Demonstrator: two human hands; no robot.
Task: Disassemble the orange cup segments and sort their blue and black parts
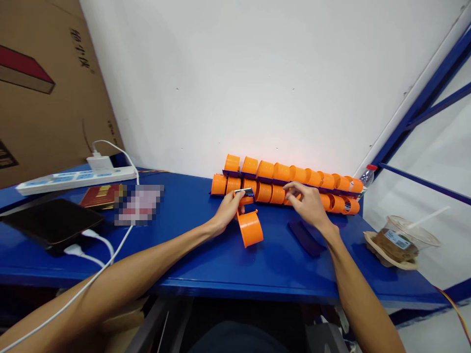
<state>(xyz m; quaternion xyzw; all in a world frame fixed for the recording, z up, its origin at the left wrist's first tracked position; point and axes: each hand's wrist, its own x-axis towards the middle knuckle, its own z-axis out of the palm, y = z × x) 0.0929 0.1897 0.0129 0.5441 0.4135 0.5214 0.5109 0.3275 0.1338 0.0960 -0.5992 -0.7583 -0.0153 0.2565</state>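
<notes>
My left hand (228, 210) is closed around an orange plastic part with a hollow ring (250, 229) at its lower end. A small black and silver piece (244, 192) shows above my left thumb; how it joins the orange part is hard to make out. My right hand (304, 200) hovers in front of the orange rings, its fingers bent and slightly apart, with nothing visible between them. Two rows of orange rings, an upper row (281, 172) and a lower row (264, 192), stand along dark blue strips by the wall. Below my right hand lies a dark curved strip (306, 238).
On the left of the blue table (206, 264) are a power strip (77, 179), a black tablet-like device (53, 223), a red booklet (101, 196) and a white cable (125, 240) crossing my left forearm. A drink cup (399, 240) and a bottle (368, 175) stand on the right.
</notes>
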